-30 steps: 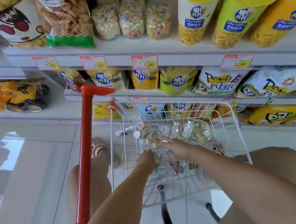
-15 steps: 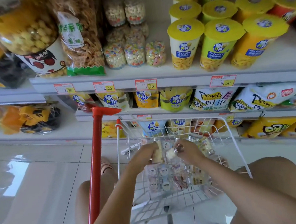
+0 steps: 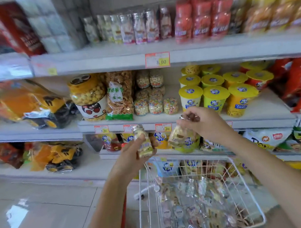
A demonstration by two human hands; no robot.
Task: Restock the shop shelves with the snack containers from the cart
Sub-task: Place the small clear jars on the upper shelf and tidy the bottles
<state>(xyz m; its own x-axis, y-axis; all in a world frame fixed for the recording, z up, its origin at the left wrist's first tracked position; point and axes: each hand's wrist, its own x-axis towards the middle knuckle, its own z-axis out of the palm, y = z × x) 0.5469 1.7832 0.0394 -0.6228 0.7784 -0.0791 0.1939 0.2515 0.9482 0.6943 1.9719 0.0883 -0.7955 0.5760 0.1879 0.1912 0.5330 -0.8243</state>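
Head view: shop shelves (image 3: 267, 109) fill the frame from 9 o'clock over 12 to 3 o'clock, three tiers of them, blurred toward the top. The upper tier carries a row of silver-capped bottles (image 3: 135, 29) at 12 o'clock. The middle tier holds a large jar of yellow puffed balls (image 3: 88, 96) at 10 o'clock, small clear jars (image 3: 154, 104) near the centre and yellow-lidded cups (image 3: 214, 95) toward 2 o'clock.

A pale tiled floor (image 3: 46, 210) lies at 8 o'clock.

The cart (image 3: 248, 192), a white wire basket, stands at 5 o'clock, close against the lowest shelf. A heap of snack containers (image 3: 188, 205), small clear bottles and packs, lies in its bottom.

Both bare forearms reach up from the lower edge. The left hand (image 3: 131, 156), just off centre toward 7 o'clock, has its fingers wrapped round an upright snack bottle (image 3: 143, 143) with a silver cap, raised in front of the middle shelf's edge. The right hand (image 3: 202, 122), toward 3 o'clock of centre, pinches the cap end of a second bottle (image 3: 179, 136) between its fingertips; that one hangs tilted below the hand, apart from the first, above the cart.

A red-and-yellow price tag (image 3: 157, 60) sits on the upper shelf's edge at 12 o'clock.
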